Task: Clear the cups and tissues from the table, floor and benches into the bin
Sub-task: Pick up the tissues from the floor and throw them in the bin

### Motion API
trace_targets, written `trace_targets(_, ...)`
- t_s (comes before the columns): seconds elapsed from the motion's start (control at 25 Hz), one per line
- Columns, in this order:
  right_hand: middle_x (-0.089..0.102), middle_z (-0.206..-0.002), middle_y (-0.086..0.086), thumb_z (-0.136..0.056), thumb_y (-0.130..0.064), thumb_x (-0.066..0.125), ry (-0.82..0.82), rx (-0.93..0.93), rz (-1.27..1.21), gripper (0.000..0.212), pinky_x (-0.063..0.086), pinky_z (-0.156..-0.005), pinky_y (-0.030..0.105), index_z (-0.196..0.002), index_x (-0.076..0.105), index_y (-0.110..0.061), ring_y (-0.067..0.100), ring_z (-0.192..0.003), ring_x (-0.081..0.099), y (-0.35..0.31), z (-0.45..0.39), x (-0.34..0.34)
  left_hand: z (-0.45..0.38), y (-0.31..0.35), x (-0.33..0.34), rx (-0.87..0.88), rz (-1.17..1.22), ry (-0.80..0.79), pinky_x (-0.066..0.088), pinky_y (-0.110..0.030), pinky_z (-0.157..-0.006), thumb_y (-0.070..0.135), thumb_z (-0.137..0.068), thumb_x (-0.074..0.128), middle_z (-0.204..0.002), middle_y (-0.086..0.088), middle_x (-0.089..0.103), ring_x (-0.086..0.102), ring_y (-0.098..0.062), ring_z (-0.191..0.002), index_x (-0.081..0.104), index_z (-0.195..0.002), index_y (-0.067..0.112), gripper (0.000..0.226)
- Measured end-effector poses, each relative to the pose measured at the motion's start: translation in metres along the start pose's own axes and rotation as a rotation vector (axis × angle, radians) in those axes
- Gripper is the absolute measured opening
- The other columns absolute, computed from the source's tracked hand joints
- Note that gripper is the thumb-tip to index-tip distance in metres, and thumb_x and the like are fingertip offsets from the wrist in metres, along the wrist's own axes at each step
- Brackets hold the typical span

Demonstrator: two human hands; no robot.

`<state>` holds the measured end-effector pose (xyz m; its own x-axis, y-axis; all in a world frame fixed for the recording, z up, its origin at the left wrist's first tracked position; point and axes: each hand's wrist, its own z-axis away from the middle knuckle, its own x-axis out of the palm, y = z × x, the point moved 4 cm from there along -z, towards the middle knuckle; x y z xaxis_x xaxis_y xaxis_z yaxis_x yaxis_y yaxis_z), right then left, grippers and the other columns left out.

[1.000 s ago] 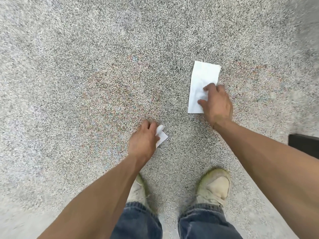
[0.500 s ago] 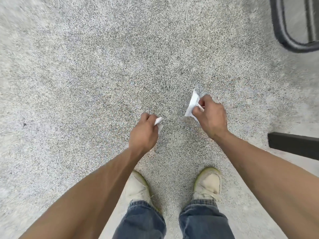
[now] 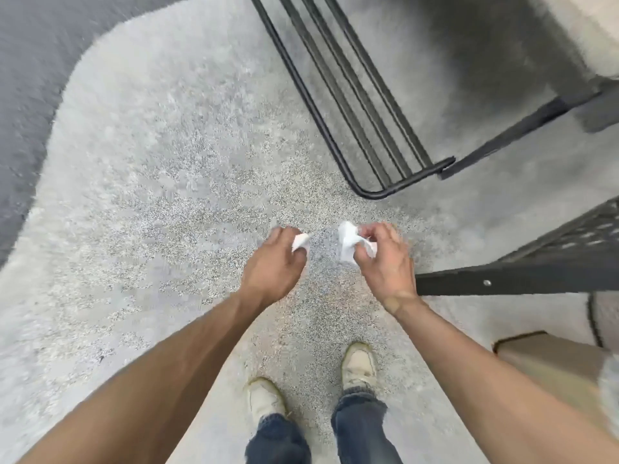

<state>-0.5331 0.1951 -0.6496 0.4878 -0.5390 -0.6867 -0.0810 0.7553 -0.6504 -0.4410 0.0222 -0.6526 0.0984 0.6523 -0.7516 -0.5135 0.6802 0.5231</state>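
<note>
I see left hand [image 3: 273,262] clenched on small tissue [image 3: 300,242]; right hand [image 3: 385,262] pinches crumpled tissue [image 3: 348,241], both above floor [image 3: 150,195].

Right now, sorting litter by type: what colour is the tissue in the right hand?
White, crumpled; the tissue shows in the head view.

No readable text, label, brand, number or sign appears on anything in view.

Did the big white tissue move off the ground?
Yes. The tissue lay flat on the speckled floor a second ago; now it is scrunched in the right hand, lifted clear of the floor.
</note>
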Motion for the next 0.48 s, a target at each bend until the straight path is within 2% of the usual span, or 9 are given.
trace_targets(0.12, 0.055, -0.105, -0.003, -0.091, -0.019, 0.057, 0.112, 0.079, -0.085, 0.010, 0.039, -0.064, 0.021, -0.100, 0.052, -0.020, 0.013, -0.085, 0.056, -0.009, 0.050, -0.071, 0.022, 0.079, -0.028, 0.106, -0.064, -0.080, 0.039, -0.029, -0.069, 0.040, -0.096, 0.047, -0.113, 0.006, 0.043, 0.053, -0.010, -0.078, 0.038, -0.131, 0.024, 0.040)
trace_targets(0.2, 0.061, -0.096, -0.001, -0.089, -0.019, 0.057, 0.185, 0.171, -0.135, 0.011, 0.044, -0.068, 0.030, -0.098, 0.051, -0.019, 0.020, -0.083, 0.059, 0.000, 0.085, -0.103, 0.039, 0.124, -0.029, 0.201, -0.090, -0.134, 0.038, -0.030, -0.072, 0.040, -0.094, 0.051, -0.113, 0.006, 0.043, 0.053, -0.012, -0.082, 0.039, -0.129, 0.026, 0.040)
trace_targets(0.32, 0.063, -0.083, 0.002, -0.087, -0.018, 0.057, 0.309, 0.330, -0.168, 0.015, 0.039, -0.064, 0.033, -0.095, 0.045, -0.021, 0.027, -0.074, 0.058, 0.023, 0.150, -0.143, 0.073, 0.184, -0.013, 0.379, -0.141, -0.227, 0.040, -0.030, -0.072, 0.040, -0.092, 0.053, -0.113, 0.006, 0.043, 0.055, -0.016, -0.085, 0.041, -0.124, 0.028, 0.036)
trace_targets(0.48, 0.056, -0.071, 0.002, -0.088, -0.014, 0.052, 0.488, 0.501, -0.181, 0.015, 0.037, -0.059, 0.035, -0.097, 0.041, -0.019, 0.029, -0.064, 0.051, 0.064, 0.263, -0.188, 0.134, 0.257, 0.025, 0.623, -0.240, -0.374, 0.043, -0.033, -0.072, 0.040, -0.091, 0.052, -0.112, 0.007, 0.041, 0.057, -0.021, -0.086, 0.040, -0.122, 0.029, 0.034)
